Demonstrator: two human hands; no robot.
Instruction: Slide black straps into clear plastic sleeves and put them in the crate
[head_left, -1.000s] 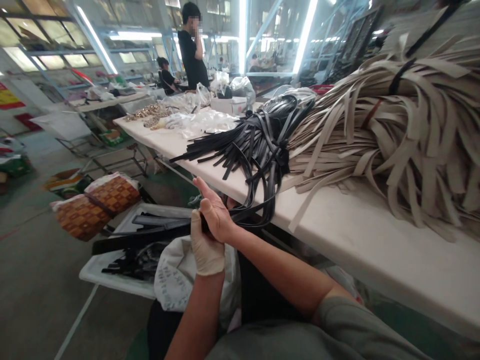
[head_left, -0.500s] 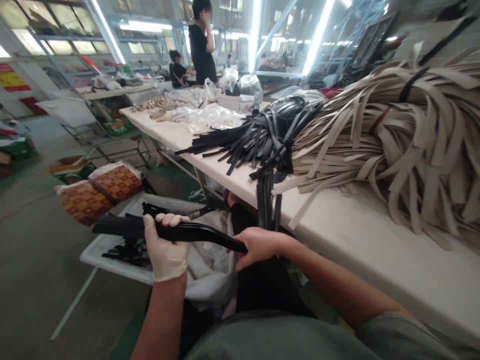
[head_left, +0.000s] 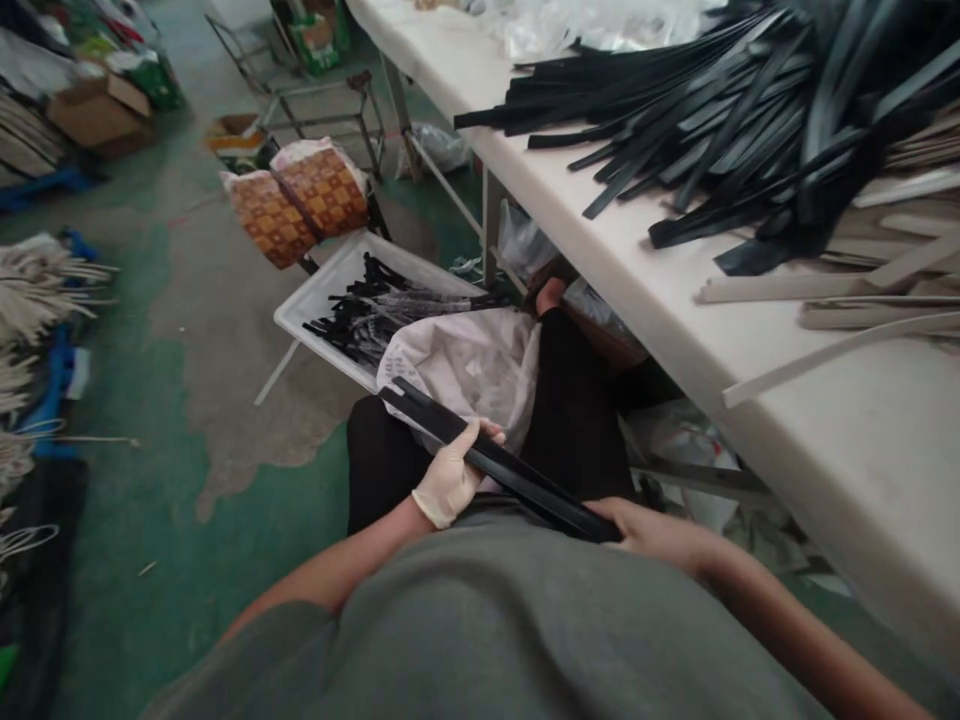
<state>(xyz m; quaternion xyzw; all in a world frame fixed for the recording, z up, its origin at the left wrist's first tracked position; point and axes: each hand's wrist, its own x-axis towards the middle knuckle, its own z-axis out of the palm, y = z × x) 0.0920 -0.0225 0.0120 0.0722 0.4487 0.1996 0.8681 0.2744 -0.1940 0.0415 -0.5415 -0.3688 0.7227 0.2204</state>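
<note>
A small bundle of flat black straps (head_left: 517,474) lies slantwise across my lap. My left hand (head_left: 455,470), in a pale glove, is wrapped round the bundle toward its far left end. My bare right hand (head_left: 634,530) grips the other end close to my body. Just beyond the gloved hand, a whitish sack (head_left: 480,365) sits open between my knees. Behind it stands a white plastic tray (head_left: 300,322) holding many black strips (head_left: 367,305). The fingertips of both hands are partly hidden by the straps.
A pale table (head_left: 645,295) runs along my right, bearing a heap of black straps (head_left: 675,130) and beige straps (head_left: 885,285). A chair with a rolled checked cushion (head_left: 300,205) stands beyond the tray. Corded bundles (head_left: 37,330) and a cardboard box (head_left: 101,110) lie on the left.
My view has tipped down and left. Both hands have drawn the strap bundle closer to my body, and the bundle now slants down to the right. Both still hold it.
</note>
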